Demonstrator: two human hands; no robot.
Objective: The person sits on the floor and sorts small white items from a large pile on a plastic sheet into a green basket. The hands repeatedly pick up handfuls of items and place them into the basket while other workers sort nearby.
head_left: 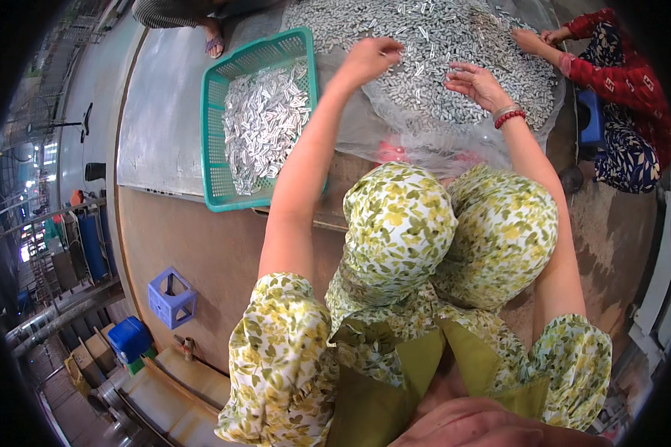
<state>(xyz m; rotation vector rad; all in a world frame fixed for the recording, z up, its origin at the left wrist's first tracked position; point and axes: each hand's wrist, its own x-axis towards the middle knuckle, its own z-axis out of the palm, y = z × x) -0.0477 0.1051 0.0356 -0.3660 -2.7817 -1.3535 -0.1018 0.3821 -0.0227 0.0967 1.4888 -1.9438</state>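
Observation:
A wide heap of small silvery metal pieces [432, 97] lies spread on a translucent plastic sheet in front of me. Above the left part of the heap is my left hand [371, 61], its fingers drawn together; whatever sits between them is too small to make out. My right hand [481, 88] hovers over the middle of the heap, fingers apart, and nothing shows in it. To the left of my left forearm stands a green plastic basket [210, 141], holding many shiny elongated metal pieces [265, 123].
At the right, another person in a red patterned sleeve [611, 78] reaches into the heap's edge, beside a blue stool [590, 119]. A sandaled foot [214, 41] shows behind the basket. A purple stool [173, 298] stands on the brown floor [216, 261] at the left, near a blue container [129, 337].

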